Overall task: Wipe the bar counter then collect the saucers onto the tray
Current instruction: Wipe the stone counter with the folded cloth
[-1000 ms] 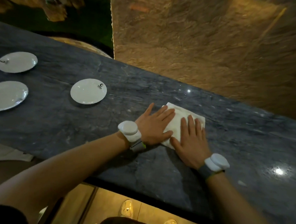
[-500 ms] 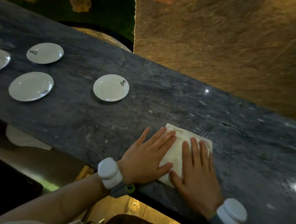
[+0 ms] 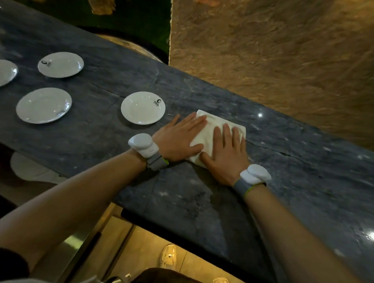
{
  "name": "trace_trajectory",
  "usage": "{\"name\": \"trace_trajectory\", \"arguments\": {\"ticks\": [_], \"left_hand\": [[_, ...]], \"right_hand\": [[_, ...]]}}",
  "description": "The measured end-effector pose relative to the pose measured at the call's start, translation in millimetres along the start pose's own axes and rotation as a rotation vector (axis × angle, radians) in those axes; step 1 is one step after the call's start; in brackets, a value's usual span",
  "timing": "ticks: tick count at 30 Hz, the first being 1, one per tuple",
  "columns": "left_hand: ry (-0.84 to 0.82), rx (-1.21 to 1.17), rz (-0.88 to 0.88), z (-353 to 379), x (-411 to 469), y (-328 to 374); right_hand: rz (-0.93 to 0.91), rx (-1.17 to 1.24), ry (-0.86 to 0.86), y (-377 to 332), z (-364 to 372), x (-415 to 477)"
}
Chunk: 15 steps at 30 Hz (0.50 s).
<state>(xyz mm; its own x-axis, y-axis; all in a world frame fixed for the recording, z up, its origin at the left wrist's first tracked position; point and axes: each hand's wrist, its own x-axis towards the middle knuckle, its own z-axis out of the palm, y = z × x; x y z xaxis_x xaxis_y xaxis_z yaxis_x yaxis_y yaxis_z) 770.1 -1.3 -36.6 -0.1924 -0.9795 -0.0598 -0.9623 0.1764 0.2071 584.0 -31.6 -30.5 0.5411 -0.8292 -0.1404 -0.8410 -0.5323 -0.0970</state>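
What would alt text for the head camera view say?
Both hands, left hand and right hand, press flat on a folded white cloth on a dark stone bar counter. Four empty white saucers sit to the left.

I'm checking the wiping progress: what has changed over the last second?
Both hands, left hand and right hand, slid the cloth leftward along the counter, close to the nearest saucer. Hands stay flat on the cloth; saucers untouched.
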Motion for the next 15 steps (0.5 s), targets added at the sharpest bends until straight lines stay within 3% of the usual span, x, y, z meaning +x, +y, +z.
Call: {"name": "trace_trajectory", "arguments": {"ticks": [15], "left_hand": [[-0.066, 0.099, -0.054, 1.1, -67.9, 29.5]], "right_hand": [[-0.101, 0.081, 0.058, -16.0, 16.1, -56.0]]}}
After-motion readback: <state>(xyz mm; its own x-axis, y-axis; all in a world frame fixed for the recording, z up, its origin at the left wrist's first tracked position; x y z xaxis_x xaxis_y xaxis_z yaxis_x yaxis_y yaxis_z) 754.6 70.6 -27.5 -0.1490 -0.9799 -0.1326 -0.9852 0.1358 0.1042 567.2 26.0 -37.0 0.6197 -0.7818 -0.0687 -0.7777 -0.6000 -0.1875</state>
